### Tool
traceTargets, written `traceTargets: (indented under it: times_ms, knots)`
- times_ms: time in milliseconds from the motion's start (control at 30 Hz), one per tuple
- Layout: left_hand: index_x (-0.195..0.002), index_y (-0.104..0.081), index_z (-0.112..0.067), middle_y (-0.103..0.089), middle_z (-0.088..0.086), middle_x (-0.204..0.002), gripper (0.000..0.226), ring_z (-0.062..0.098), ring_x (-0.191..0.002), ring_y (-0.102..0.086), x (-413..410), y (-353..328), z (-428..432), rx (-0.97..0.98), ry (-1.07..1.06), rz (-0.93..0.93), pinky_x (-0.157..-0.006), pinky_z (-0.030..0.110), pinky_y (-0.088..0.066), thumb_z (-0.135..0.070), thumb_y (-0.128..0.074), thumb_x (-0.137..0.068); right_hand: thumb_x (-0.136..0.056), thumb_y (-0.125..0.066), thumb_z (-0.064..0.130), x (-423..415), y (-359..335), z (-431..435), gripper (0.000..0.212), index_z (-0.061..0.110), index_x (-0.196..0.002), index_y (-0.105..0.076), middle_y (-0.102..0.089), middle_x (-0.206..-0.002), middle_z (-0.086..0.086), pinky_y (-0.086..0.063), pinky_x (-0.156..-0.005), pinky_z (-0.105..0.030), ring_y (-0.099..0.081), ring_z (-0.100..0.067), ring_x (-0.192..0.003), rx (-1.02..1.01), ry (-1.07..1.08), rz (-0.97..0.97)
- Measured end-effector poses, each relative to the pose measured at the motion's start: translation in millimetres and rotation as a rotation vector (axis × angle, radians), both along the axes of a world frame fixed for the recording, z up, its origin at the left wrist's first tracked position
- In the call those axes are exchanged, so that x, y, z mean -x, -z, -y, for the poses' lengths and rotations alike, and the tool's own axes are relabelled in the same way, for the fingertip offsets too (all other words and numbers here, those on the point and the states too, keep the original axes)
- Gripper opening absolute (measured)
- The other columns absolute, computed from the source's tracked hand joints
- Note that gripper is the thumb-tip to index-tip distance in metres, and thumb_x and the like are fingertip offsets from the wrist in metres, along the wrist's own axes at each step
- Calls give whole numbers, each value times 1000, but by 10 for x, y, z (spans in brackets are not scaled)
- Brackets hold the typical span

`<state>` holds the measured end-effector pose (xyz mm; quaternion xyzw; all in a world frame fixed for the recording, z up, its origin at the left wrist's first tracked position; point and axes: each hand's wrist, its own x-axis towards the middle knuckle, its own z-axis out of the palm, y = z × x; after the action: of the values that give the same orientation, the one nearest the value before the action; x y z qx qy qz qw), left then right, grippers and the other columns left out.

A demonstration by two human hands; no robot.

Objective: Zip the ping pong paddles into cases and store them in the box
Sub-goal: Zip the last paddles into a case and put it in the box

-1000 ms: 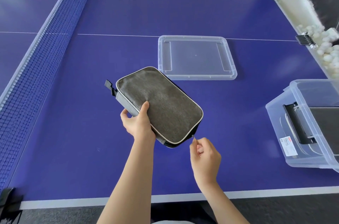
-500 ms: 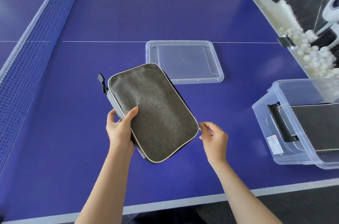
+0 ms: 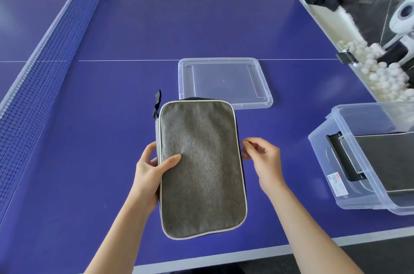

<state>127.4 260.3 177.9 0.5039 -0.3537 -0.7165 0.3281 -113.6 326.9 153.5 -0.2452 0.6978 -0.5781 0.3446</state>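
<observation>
A grey fabric paddle case point(image 3: 201, 168) with light piping and a black loop at its far left corner is held above the blue table, its long side pointing away from me. My left hand point(image 3: 152, 170) grips its left edge, thumb on top. My right hand point(image 3: 262, 159) pinches the zipper pull at the middle of the case's right edge. The clear plastic box point(image 3: 349, 161) stands at the right and holds another dark case point(image 3: 385, 161).
The box's clear lid point(image 3: 224, 82) lies flat on the table beyond the case. The net point(image 3: 44, 49) runs along the left. A trough of white balls point(image 3: 380, 72) and a ball machine stand past the table's right edge. The table's near edge point(image 3: 246, 251) lies just below the case.
The case has turned from slanted to lengthwise away from me. My right hand has run up the right edge from the near corner to the middle with the zipper pull.
</observation>
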Motion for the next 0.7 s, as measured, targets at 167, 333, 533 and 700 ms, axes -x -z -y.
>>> traceTargets:
  times_ms: [167, 333, 533, 700]
  knots:
    - [-109, -60, -26, -72, 16, -100, 66, 33, -82, -71, -62, 57, -38, -4, 108, -13, -62, 41, -57, -26, -86, -49, -87, -62, 1, 148, -92, 29, 7, 1, -87, -69, -69, -72, -6, -53, -71, -28, -58, -15, -60, -68, 13, 114]
    - [-101, -63, -31, -72, 17, -98, 75, 37, -85, -70, -52, 88, -30, 26, 202, -3, -68, 45, -58, -33, -96, -34, -85, -56, -2, 293, -202, 93, 13, 2, -87, -68, -66, -70, -4, -50, -75, -31, -53, -12, -56, -145, -24, 6]
    - [-104, -62, -30, -72, 17, -99, 79, 38, -89, -68, -29, 70, 30, 103, 261, 28, -76, 50, -57, -37, -97, -34, -84, -54, -6, 419, -365, 188, 20, 9, -80, -68, -65, -69, 2, -47, -63, -16, -55, -5, -54, -173, -105, -162]
    - [-105, -60, -32, -73, 12, -96, 63, 36, -88, -68, 2, 41, 95, 205, 323, 102, -79, 49, -58, -26, -87, -48, -82, -53, -8, 454, -485, 332, 27, 14, -74, -67, -64, -69, 0, -53, -68, -24, -63, -14, -67, -172, -129, -267]
